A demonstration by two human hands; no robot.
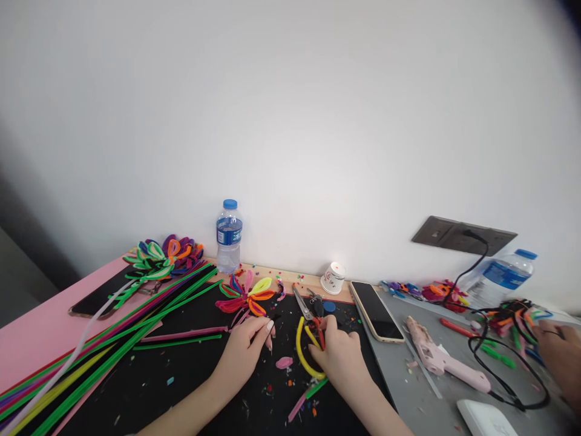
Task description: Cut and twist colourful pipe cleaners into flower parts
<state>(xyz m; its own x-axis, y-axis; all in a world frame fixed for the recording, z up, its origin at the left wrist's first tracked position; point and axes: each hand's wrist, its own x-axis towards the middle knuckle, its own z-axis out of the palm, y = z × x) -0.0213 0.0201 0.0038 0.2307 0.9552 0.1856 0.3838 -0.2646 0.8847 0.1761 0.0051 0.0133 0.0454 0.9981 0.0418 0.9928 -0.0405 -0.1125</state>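
My left hand (254, 342) is closed in a pinch over the black mat, with a small dark bit showing at its fingertips. Just behind it lies a pipe-cleaner flower (247, 295) with pink, yellow, orange and red petals. My right hand (340, 351) has its fingers around the red handle of a pair of scissors (305, 307), whose blades point away towards the wall. Beside the thumb, a yellow curved piece (300, 351) rests on the mat. A pink oval piece (284, 363) sits between the hands, and a short pink and green stem (303, 402) is nearer me.
Long pipe cleaners (131, 339) and finished flowers (167, 254) spread at left. A water bottle (229, 236), paper cup (333, 278) and phone (376, 312) stand or lie behind. At right are a pink glue gun (445, 357), its black cable and another person's hand (560, 357).
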